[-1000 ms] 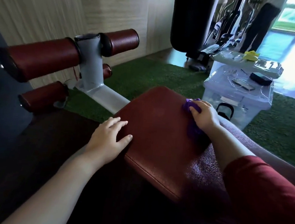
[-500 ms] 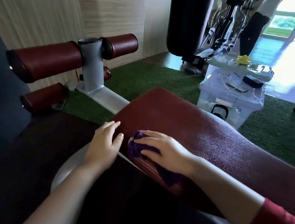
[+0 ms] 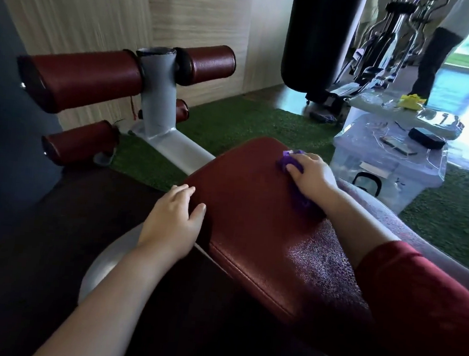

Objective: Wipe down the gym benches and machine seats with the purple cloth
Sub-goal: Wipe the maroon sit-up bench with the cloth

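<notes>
The bench pad (image 3: 252, 224) is dark red, pebble-grained vinyl with a stitched seam and rounded corners, carried on a smooth grey metal frame (image 3: 173, 147). Near the pad's far right corner, the right hand (image 3: 311, 176) presses flat on the crumpled purple cloth (image 3: 292, 166), fingers curled over its soft folds. The left hand (image 3: 174, 218) lies loosely open on the pad's left edge, holding nothing, thumb resting on the vinyl. Cylindrical red foam rollers (image 3: 80, 79) flank the upright post. Beyond the pad stands a clear plastic bin (image 3: 385, 162) on green turf (image 3: 232, 121).

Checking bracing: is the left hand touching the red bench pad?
Touching. The head view shows the left hand resting on the bench pad's near edge, thumb on it.
</notes>
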